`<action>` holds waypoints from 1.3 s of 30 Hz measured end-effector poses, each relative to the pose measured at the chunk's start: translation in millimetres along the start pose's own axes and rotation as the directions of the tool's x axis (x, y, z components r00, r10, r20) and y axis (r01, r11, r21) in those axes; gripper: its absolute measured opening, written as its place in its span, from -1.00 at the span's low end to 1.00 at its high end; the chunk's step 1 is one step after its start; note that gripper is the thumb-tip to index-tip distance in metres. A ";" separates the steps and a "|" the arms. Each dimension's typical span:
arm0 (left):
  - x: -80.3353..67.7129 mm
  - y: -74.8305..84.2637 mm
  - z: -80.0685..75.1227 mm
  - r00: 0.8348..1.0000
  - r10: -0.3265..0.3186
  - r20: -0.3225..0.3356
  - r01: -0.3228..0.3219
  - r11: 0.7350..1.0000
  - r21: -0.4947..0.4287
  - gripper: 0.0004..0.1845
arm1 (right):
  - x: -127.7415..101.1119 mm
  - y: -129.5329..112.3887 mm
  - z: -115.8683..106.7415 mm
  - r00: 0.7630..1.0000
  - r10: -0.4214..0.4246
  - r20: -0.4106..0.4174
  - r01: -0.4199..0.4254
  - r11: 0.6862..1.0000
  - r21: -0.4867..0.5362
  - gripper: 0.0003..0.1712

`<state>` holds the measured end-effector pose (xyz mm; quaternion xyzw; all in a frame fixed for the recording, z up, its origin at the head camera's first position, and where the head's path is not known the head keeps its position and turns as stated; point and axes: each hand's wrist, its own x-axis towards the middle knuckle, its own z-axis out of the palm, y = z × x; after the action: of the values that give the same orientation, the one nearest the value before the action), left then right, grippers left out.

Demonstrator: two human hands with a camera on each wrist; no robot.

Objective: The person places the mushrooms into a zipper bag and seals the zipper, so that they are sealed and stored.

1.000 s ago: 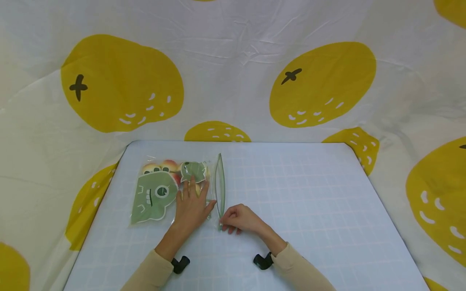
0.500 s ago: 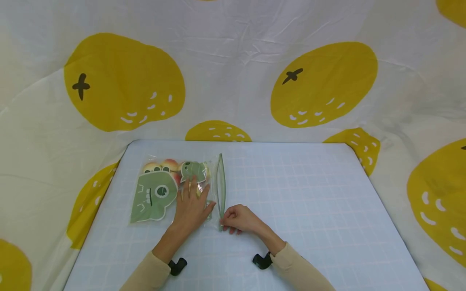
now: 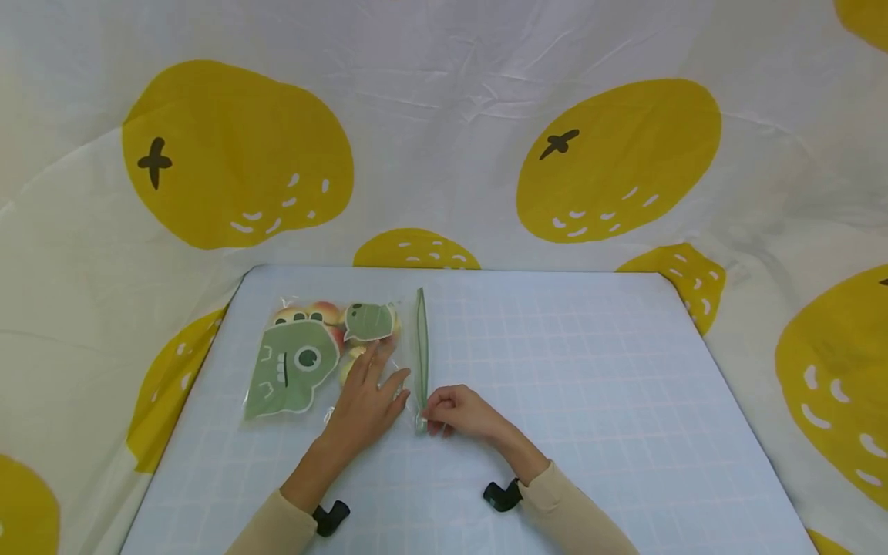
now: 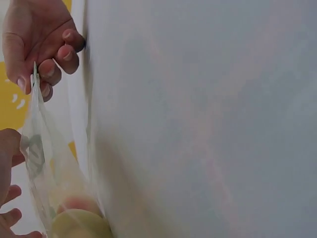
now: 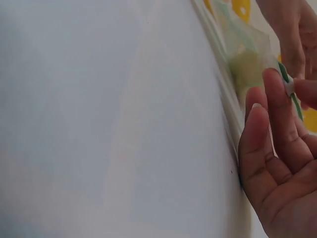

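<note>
Clear plastic bag (image 3: 326, 358) of fruit lies flat under the left hand (image 3: 365, 401), fingers straight; right hand (image 3: 458, 412) pinches its zip (image 3: 420, 354), seemingly barely started closing.

From my right wrist camera, most of the frame is the pale mat (image 5: 109, 124), blurred and very close. My right hand (image 5: 277, 163) fills the lower right corner, palm toward the lens, fingers (image 5: 257, 134) pointing up. Thumb and a fingertip pinch a small white slider (image 5: 289, 88) on the green zip strip (image 5: 287, 84) of the bag (image 5: 247, 54). Through the clear plastic I see a yellowish-green round shape, out of focus. My left hand (image 5: 292, 34) shows at the top right edge, beyond the bag.
</note>
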<state>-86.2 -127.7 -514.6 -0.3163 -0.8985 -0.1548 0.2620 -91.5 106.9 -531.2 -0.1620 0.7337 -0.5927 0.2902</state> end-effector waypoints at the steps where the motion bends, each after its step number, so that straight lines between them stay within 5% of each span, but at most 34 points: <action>1: -0.5 0.3 -0.2 1.000 0.014 -0.013 -0.014 1.000 -0.027 -0.69 | 0.3 0.0 -1.0 1.000 -0.010 -0.001 0.010 1.000 0.005 -0.85; 13: -5.4 4.2 -1.7 0.974 0.205 -0.097 -0.222 0.946 -0.236 -0.73 | 1.5 -7.2 -5.6 0.999 -0.044 -0.007 0.044 0.992 0.119 -0.76; 21: -4.0 7.3 -5.5 0.965 0.253 -0.072 -0.261 0.953 -0.155 -0.70 | 2.8 -9.0 -4.8 0.999 -0.049 0.006 0.047 0.985 0.164 -0.76; 31: -3.5 6.7 -6.8 0.940 0.313 -0.137 -0.332 0.930 -0.155 -0.91 | 3.7 -10.2 -1.1 1.000 -0.019 -0.023 0.023 0.982 0.187 -0.65; 39: -3.4 6.1 -5.8 0.934 0.324 -0.151 -0.346 0.926 -0.153 -0.67 | 3.3 -13.3 1.9 1.000 0.009 -0.023 -0.005 0.984 0.179 -0.58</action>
<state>-77.8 -127.3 -511.1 -0.4773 -0.7959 -0.2062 0.3103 -94.3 100.3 -519.4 -0.1257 0.6815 -0.6569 0.2970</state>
